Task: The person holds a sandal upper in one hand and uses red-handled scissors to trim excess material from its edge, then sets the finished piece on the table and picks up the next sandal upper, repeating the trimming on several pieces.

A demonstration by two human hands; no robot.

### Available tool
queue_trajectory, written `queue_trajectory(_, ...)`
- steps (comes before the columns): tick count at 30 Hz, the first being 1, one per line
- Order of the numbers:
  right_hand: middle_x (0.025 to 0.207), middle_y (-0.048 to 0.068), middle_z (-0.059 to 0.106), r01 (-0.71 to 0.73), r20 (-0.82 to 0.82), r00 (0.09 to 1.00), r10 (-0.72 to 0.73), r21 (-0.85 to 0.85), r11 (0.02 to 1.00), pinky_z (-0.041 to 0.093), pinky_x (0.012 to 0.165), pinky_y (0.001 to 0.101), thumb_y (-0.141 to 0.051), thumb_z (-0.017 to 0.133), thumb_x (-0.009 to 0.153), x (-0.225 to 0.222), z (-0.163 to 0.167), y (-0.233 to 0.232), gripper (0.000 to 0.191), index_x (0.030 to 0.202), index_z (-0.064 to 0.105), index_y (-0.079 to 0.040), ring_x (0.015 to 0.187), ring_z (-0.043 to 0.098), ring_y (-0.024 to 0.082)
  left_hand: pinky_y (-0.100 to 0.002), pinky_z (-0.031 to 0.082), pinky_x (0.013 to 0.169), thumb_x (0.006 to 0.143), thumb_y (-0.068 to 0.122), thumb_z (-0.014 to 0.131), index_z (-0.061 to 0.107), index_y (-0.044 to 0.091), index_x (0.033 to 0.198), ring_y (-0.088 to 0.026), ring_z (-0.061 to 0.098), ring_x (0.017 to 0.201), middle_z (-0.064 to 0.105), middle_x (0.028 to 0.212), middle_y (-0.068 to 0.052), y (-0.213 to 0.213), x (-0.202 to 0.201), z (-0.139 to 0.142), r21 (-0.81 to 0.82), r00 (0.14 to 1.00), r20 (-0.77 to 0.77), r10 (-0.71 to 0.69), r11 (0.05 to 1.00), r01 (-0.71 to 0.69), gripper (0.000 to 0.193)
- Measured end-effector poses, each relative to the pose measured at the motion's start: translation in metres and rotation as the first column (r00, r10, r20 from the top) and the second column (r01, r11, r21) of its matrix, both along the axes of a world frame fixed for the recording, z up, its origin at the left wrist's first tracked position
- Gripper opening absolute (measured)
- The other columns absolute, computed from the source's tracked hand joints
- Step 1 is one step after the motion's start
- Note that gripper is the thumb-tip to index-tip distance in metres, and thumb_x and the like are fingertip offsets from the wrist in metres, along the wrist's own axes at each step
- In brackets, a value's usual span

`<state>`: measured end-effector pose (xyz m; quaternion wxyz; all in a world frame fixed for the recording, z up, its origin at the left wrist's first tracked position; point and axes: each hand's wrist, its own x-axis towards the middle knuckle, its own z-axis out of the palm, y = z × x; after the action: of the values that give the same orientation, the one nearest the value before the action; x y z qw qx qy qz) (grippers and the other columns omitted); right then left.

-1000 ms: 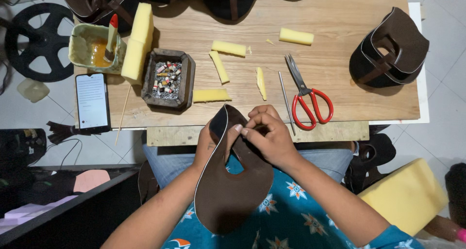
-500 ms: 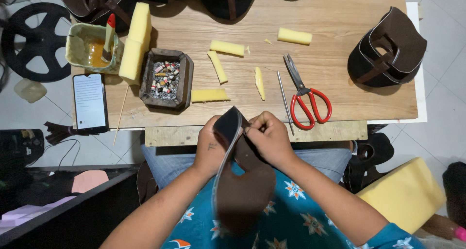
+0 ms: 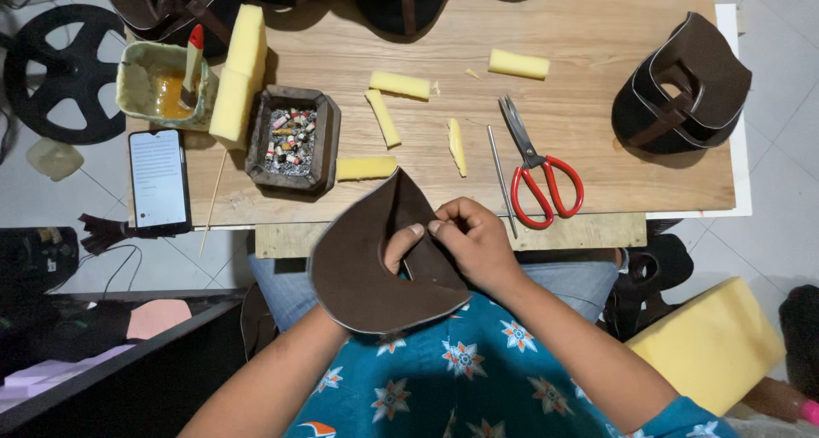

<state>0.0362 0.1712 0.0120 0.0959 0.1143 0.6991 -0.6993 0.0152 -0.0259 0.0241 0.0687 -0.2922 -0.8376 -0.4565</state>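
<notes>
Head view showed the curved dark-brown leather piece (image 3: 363, 272) held over the lap at the table's edge, left hand (image 3: 401, 249) beneath, right hand (image 3: 476, 240) pinching its inner edge, red-handled scissors (image 3: 537, 178) near.

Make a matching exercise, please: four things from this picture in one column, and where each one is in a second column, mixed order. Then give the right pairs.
Things:
1. scissors
2. phone
3. brush
4. brown leather piece

Places:
A. standing in the pot of glue
B. held between the left hand and the right hand, above the lap
C. flat on the table, right of the thin metal rod
D. at the table's left edge, below the glue pot

Pairs: 1-C, 2-D, 3-A, 4-B
</notes>
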Motion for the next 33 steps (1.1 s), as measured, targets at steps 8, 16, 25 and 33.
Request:
queue_trajectory(8,0.084,-0.001,0.066,-0.015,-0.078,0.997,0.022,0.095,0.995,0.05,0.068,0.0227,-0.011,0.072,0.092,-0.004,0.011,-0.001,0.012,0.096,0.068,0.0,0.076,0.059,0.006,-0.035,0.053,0.093,0.091,0.016,0.071,0.063,0.001,0.12,-0.021,0.063,0.107,0.064,0.114,-0.014,0.016,0.0,-0.012,0.412,0.742,0.647,-0.174,0.899,-0.149,0.034)
queue_trajectory(16,0.084,0.0,0.071,-0.012,-0.037,0.999,0.016,0.119,0.993,0.052,0.07,0.0228,-0.013,0.069,0.093,-0.007,0.013,0.004,0.013,0.097,0.071,-0.001,0.076,0.063,0.005,-0.035,0.054,0.095,0.09,0.016,0.068,0.056,0.002,0.133,-0.019,0.064,0.111,0.066,0.119,-0.013,0.018,0.001,-0.029,0.531,0.611,0.713,-0.342,0.834,-0.152,0.047)
queue_trajectory(25,0.112,0.013,0.058,-0.03,-0.342,0.919,0.197,0.437,0.899,0.052,0.088,0.0323,-0.013,0.08,0.082,0.004,0.038,0.012,0.023,0.094,0.064,-0.002,0.105,0.06,0.02,-0.055,0.029,0.117,0.08,0.044,0.082,0.037,0.0,0.153,-0.049,0.039,0.138,0.037,0.149,-0.032,-0.004,0.008,-0.057,-0.086,0.974,-0.105,-0.2,0.978,0.191,0.097)
queue_trajectory(33,0.1,0.011,0.065,-0.035,-0.373,0.897,0.239,0.477,0.878,0.054,0.076,0.0305,-0.008,0.08,0.081,0.006,0.043,0.003,0.021,0.085,0.06,-0.002,0.09,0.067,0.02,-0.029,0.05,0.087,0.095,0.012,0.07,0.057,-0.001,0.13,-0.013,0.058,0.101,0.066,0.113,-0.007,0.014,0.003,-0.02,0.473,0.63,0.741,-0.234,0.847,-0.242,0.039)
